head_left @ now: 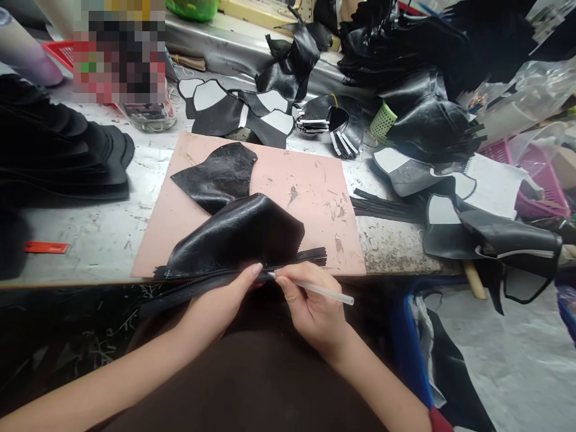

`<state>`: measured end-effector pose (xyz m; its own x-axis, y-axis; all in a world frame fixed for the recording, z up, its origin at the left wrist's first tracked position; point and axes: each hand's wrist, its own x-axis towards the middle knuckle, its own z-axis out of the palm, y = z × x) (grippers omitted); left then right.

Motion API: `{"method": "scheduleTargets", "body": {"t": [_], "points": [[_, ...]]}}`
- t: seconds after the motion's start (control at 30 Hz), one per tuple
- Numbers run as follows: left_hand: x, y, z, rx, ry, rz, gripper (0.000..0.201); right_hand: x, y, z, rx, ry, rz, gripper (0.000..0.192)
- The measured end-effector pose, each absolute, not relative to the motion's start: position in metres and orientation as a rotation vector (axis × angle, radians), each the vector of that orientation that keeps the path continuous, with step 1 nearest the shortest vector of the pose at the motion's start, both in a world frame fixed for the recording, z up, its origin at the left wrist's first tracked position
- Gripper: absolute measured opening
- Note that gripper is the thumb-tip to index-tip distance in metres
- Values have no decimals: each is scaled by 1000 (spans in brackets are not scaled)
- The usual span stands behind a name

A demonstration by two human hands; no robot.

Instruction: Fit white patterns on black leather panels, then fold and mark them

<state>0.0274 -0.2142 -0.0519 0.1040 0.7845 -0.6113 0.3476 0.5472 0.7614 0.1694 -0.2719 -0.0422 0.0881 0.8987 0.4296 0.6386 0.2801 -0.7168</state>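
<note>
A shiny black leather piece (238, 237) lies at the front edge of a pink board, with a black zipper (216, 276) running along its near side. My left hand (220, 306) pinches the zipper, thumb on top and the other fingers hidden underneath. In my right hand (317, 306) is a slim whitish pen (330, 293), its tip down at the zipper close to my left thumb. Another black leather piece (220, 174) lies flat behind, partly covered by the first.
The pink board (310, 186) rests on a worn white table (103, 240). Stacked black pieces (63, 150) stand at left, near an orange strip (46, 247). Black-and-white cut parts (220, 114) lie behind. At right are a green basket (383, 122), black strips (387, 207) and leather parts overhanging the edge.
</note>
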Motion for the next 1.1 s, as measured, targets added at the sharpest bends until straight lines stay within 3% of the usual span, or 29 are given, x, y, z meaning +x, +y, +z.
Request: {"method": "scheduleTargets", "body": {"t": [1.1], "points": [[22,-214,-60,1215,1454,292,36,170,-270,-43,-1479,-1653,346,10]]}}
